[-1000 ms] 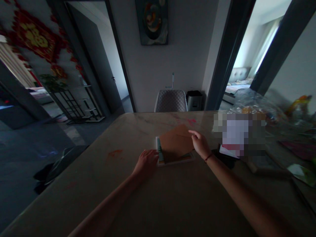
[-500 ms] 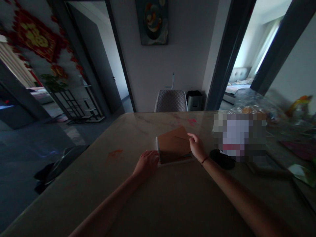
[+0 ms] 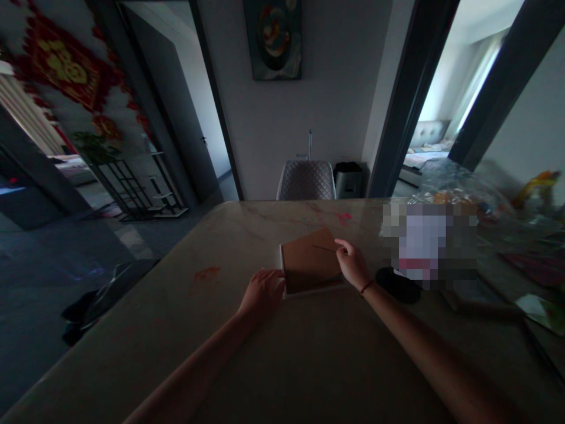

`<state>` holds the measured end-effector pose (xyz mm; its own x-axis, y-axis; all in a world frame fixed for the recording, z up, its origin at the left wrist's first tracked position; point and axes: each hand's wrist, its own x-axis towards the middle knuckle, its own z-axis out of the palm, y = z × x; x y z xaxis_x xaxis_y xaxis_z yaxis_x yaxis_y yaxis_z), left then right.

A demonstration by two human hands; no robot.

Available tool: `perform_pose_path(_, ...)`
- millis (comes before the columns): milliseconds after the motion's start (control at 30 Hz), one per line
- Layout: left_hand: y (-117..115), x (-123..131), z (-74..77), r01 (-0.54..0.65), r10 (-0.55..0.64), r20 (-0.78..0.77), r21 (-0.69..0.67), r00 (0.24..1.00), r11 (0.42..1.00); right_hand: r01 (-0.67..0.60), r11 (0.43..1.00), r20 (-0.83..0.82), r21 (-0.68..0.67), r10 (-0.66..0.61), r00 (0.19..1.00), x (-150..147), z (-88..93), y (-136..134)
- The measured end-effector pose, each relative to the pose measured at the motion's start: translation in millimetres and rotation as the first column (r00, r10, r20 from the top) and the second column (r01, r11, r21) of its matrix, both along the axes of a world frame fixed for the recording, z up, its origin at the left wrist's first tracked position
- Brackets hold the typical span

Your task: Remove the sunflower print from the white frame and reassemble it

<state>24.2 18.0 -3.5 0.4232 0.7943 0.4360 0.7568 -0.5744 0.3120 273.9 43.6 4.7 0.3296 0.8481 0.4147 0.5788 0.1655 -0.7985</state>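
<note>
A flat brown board (image 3: 304, 265) with a pale edge along its left and near sides lies at the middle of the table. My left hand (image 3: 263, 288) rests on the tabletop, fingers extended, their tips touching the board's left edge. Over the board's right side, my right hand (image 3: 352, 264) is closed in a pinch on a thin dark stick (image 3: 323, 248), which points left across the brown surface. Its exact kind is too small to tell. A dark strip, perhaps shadow, crosses the board's near right part.
On the marble table (image 3: 238, 235) are an orange smear (image 3: 206, 274) and pink marks (image 3: 344, 218). To the right lie a black object (image 3: 398, 285), a blurred-out item (image 3: 422, 241) and clear plastic bags (image 3: 454, 182). A quilted chair (image 3: 306, 179) stands beyond the far edge.
My right hand has shifted very slightly left, the thin stick still in its pinch. My left hand and the board look nearly unmoved.
</note>
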Motion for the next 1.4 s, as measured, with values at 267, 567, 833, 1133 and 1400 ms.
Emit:
perform_pose_path(267,-1,0,1.5,0.006,-0.007,-0.020,-0.015,1.000,1.000,0.041,0.996,0.088,-0.084,-0.033,0.996,-11,-2.3,-7)
perform_pose_path(567,-6,0,4.4,-0.011,0.016,-0.146,0.035,0.989,0.999,0.041,0.960,0.354,-0.276,0.062,0.933,-2,-8.5,-2)
perform_pose_path(833,-4,-1,3.6,-0.014,0.018,-0.235,0.018,0.972,1.000,0.027,0.947,0.560,-0.319,0.165,0.812,2,-3.1,-6)
perform_pose_path(1133,-6,1,9.6,-0.013,0.008,-0.281,-0.015,0.960,1.000,-0.030,0.959,0.670,-0.280,0.218,0.710,-2,2.4,-15)
perform_pose_path(1400,-4,2,10.8,0.009,-0.025,-0.289,-0.055,0.957,0.998,-0.084,0.972,0.629,-0.222,0.208,0.749,-1,-16.9,-11)
